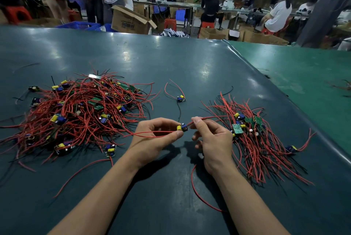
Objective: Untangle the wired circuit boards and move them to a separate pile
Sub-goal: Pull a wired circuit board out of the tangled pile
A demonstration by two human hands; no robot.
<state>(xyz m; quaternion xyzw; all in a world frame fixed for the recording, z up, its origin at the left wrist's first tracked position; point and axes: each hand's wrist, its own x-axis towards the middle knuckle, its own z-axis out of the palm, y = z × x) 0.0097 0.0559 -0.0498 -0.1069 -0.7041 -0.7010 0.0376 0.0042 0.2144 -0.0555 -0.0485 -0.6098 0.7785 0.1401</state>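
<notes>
Between the tangle [79,109] and the pile [252,134], over the table [190,63], the left hand [157,137] pinches a board [182,128]. Just right of the board, the right hand [210,139] pinches its red wire [207,118].

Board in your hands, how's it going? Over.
Left hand pinches board; right hand pinches its red wire. Board clear of left pile, not yet on right pile. Nothing in the way.

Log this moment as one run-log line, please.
stage: untangling | left hand: pinches circuit board | right hand: pinches its red wire | tangled pile: left | sorted pile: right
</notes>
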